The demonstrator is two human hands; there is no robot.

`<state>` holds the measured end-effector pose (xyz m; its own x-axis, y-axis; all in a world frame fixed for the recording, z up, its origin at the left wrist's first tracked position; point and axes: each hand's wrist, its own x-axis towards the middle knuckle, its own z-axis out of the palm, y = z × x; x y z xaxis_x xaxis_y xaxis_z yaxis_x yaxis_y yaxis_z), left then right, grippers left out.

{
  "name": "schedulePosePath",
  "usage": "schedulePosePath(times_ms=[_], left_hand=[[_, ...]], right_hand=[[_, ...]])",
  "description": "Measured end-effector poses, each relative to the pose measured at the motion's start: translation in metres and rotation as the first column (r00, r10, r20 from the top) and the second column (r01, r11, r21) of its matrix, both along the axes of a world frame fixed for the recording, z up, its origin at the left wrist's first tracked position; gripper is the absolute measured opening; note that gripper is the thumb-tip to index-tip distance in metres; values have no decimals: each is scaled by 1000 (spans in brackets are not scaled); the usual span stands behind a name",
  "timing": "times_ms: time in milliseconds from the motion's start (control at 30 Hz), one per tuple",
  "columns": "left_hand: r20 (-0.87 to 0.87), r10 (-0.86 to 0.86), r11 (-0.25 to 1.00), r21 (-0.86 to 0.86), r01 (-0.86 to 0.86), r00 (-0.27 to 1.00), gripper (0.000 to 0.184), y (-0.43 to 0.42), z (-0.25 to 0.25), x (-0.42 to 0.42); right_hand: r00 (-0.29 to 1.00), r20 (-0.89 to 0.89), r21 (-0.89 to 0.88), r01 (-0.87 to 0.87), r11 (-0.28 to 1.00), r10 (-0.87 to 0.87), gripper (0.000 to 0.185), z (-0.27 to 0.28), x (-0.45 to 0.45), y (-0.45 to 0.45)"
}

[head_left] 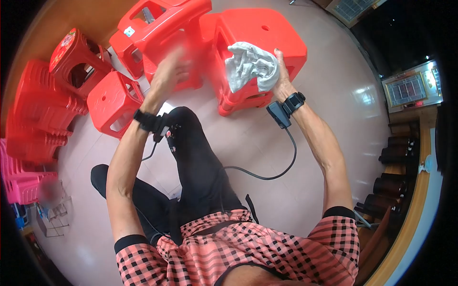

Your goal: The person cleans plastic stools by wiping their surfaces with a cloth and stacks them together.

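Note:
A crumpled pale grey cloth [248,66] hangs from my right hand [282,76], whose thumb points up along its right edge. Behind the cloth stands a red plastic stool [281,31], its square seat with a small hole tipped toward me. The cloth covers part of the stool's near side, and I cannot tell how firmly they touch. My left hand [169,71] is smeared by motion in front of another red stool [167,21] with a small sticker. Whether those fingers touch that stool is unclear.
A smaller red stool [112,100] stands left of my left forearm. Beyond it are a stool with a patterned seat [66,47], stacked red stools [43,105] and pink plastic items [21,183]. A cable [267,178] runs from my right wrist device.

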<state>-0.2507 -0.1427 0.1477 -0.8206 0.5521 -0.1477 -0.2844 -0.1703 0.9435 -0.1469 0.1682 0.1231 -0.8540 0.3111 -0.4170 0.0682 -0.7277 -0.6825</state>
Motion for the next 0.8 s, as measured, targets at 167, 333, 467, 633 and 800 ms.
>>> schedulePosePath(times_ms=[167,333,467,633,800], left_hand=[[53,171,985,13,-172,984,50,-87,-25,10],[120,305,952,-56,-300,945,43,-159,-42,40],[228,365,930,-127,-344,903,40,-173,-70,45],[297,329,943,-145,-298,896,40,-206,-94,55],[319,334,942,-146,-302,887,34,-228,-109,60]], right_hand=[[998,42,39,55,998,-57,58,-28,-8,5],[990,131,98,40,994,-53,61,-46,1,9],[968,248,208,-11,978,-42,64,-71,7,33],[864,376,117,-403,908,335,63,-70,54,13],[681,681,684,-723,99,271,36,-17,95,-102]])
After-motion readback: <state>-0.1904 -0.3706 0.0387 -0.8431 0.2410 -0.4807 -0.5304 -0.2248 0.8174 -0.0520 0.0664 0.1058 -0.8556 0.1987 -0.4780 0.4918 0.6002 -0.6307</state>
